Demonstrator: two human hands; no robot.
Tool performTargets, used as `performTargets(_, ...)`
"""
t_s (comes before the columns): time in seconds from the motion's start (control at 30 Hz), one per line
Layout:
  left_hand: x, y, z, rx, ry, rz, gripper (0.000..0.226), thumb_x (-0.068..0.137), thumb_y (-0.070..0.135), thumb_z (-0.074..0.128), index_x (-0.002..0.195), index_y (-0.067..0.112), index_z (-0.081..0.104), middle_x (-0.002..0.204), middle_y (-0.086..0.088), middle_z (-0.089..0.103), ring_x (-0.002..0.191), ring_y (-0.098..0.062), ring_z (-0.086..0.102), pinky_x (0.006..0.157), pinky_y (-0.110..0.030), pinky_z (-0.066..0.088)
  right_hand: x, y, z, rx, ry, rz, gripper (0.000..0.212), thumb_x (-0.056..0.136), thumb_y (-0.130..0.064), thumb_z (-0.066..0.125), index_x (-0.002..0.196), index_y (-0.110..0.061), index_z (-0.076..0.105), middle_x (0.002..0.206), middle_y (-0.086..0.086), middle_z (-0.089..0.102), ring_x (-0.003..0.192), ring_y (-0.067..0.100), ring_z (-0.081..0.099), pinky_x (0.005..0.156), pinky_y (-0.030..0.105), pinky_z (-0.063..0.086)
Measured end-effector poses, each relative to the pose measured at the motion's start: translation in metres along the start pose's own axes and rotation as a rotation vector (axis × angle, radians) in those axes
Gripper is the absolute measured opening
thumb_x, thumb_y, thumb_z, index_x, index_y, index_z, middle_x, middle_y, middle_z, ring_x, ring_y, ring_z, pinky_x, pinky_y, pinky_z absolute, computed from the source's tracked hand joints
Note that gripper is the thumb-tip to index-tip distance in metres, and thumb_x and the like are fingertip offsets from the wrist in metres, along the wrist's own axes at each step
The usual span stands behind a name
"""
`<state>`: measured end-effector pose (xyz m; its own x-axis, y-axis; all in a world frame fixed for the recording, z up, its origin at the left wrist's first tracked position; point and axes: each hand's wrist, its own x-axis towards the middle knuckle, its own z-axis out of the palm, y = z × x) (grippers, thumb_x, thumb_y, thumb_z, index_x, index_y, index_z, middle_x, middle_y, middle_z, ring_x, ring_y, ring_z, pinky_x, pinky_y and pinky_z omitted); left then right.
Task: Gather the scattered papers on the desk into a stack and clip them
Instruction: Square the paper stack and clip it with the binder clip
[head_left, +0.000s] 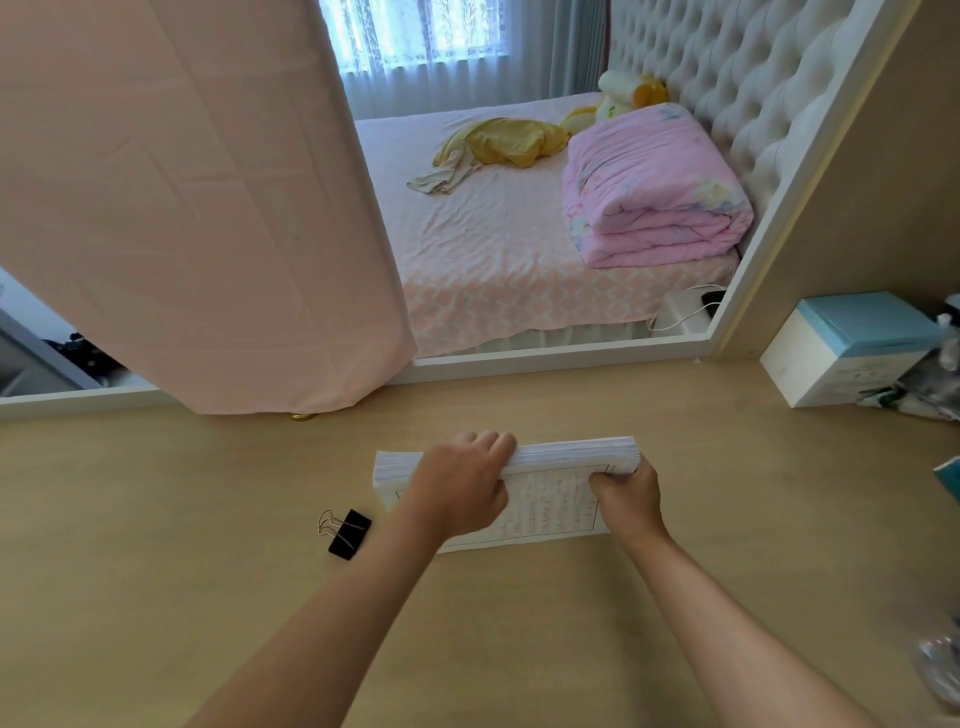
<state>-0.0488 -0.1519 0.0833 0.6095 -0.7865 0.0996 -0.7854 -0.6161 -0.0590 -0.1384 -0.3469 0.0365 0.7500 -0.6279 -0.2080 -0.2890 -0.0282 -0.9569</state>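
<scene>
Grips: left grip (457, 488) lies over the upper edge of the paper stack (550, 501), fingers curled over to its far side. The right grip (626, 491) clamps the stack's upper right corner.
Stack: it stands on one long edge on the worktop (208, 571), at the middle, with its printed face toward the person. The thick upper edge looks level and squared.
Clip: a black binder clip (349, 534) lies just left of the stack, apart from it, with its wire handles pointing far-left.
Far edge: a white frame (545, 358) runs along the worktop's far side. A hanging pink cloth (182, 208) comes down onto the worktop at far left.
Right edge: a blue-lidded white box (852, 348) sits at far right with crumpled plastic wrap (930, 384) beside it. More blurred items lie at the right border, too unclear to name.
Open room: bare wood shows on the near side around both forearms, to the left past the clip, and between the stack and the frame.
Beyond: a bed (493, 249) carries a folded pink quilt (654, 192) and a yellow garment (504, 140).
Count: two grips, one stack, one clip and one box. The number of sheets cannot be told.
</scene>
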Motion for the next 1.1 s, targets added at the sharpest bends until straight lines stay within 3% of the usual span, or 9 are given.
performTargets(0.27,0.008,0.003,0.003,-0.011,0.004,0.100,0.013,0.079,0.025,0.051,0.091,0.021,0.050,0.070,0.009,0.053,0.048,-0.011,0.045,0.040,-0.024,0.031,0.001,0.000,-0.007,-0.109,-0.066,-0.032,0.035,0.076,0.006,0.056,0.099,-0.021,0.055,0.096,-0.001,0.062,0.093,0.022,0.060,0.068,0.027,0.048)
performTargets(0.33,0.010,0.004,0.003,-0.016,0.004,0.102,0.014,0.075,0.023,0.054,0.087,0.020,0.049,0.066,0.009,0.051,0.046,-0.011,0.044,0.039,-0.024,0.030,-0.002,-0.001,-0.014,-0.243,0.013,-0.252,0.057,0.070,0.004,0.065,0.118,-0.022,0.048,0.123,0.002,0.052,0.118,0.024,0.050,0.094,0.034,0.047)
performTargets(0.4,0.011,0.003,0.004,-0.022,-0.001,0.106,0.014,0.073,0.022,0.056,0.085,0.020,0.049,0.065,0.009,0.051,0.045,-0.012,0.044,0.037,-0.024,0.031,-0.005,-0.014,-0.022,-0.443,0.078,-0.608,0.076,0.066,-0.004,0.071,0.136,-0.011,0.043,0.140,0.008,0.040,0.136,0.026,0.035,0.115,0.042,0.031)
performTargets(0.47,0.012,0.002,0.005,-0.017,0.004,0.109,0.015,0.072,0.022,0.057,0.085,0.019,0.049,0.064,0.008,0.051,0.044,-0.013,0.045,0.036,-0.024,0.032,-0.010,-0.041,-0.022,-0.685,0.003,-0.887,0.079,0.067,-0.022,0.071,0.141,-0.010,0.044,0.147,0.010,0.037,0.141,0.028,0.030,0.121,0.050,0.017)
performTargets(0.53,0.012,0.000,0.007,-0.013,0.019,0.109,0.017,0.071,0.023,0.056,0.086,0.017,0.050,0.065,0.006,0.053,0.043,-0.015,0.047,0.035,-0.026,0.035,-0.014,-0.064,-0.006,-0.930,-0.179,-0.958,0.077,0.071,-0.041,0.068,0.141,-0.017,0.047,0.143,0.006,0.045,0.136,0.026,0.039,0.122,0.048,0.016)
performTargets(0.6,0.012,-0.001,0.010,-0.025,0.035,0.102,0.023,0.074,0.028,0.048,0.092,0.016,0.055,0.069,0.005,0.058,0.045,-0.017,0.053,0.036,-0.027,0.041,-0.013,-0.074,0.017,-1.158,-0.381,-0.819,0.067,0.077,-0.055,0.066,0.134,-0.023,0.050,0.127,0.000,0.060,0.118,0.022,0.055,0.114,0.041,0.033)
performTargets(0.67,0.010,-0.004,0.012,-0.054,0.046,0.101,0.031,0.078,0.032,0.041,0.098,0.015,0.058,0.073,0.006,0.062,0.048,-0.018,0.056,0.038,-0.030,0.046,-0.008,-0.077,0.032,-1.279,-0.457,-0.712,0.049,0.082,-0.057,0.066,0.118,-0.026,0.054,0.112,-0.003,0.067,0.102,0.021,0.062,0.092,0.036,0.047)
performTargets(0.87,-0.011,-0.030,0.008,-0.012,0.067,0.074,0.013,0.073,0.030,0.057,0.079,0.019,0.052,0.062,0.008,0.052,0.044,-0.014,0.045,0.037,-0.026,0.031,-0.001,-0.069,0.034,-1.253,-0.486,-0.811,0.024,0.093,-0.044,0.059,0.101,-0.021,0.056,0.099,-0.004,0.059,0.093,0.021,0.059,0.070,0.032,0.038)
performTargets(1.1,-0.078,-0.108,0.002,-0.117,0.027,-0.010,0.023,0.080,0.041,0.043,0.085,0.022,0.053,0.073,0.008,0.056,0.054,-0.013,0.048,0.043,-0.025,0.029,-0.002,-0.062,0.033,-1.253,-0.433,-0.914,0.023,0.088,-0.039,0.069,0.087,-0.020,0.055,0.083,-0.005,0.058,0.074,0.020,0.057,0.058,0.032,0.040)
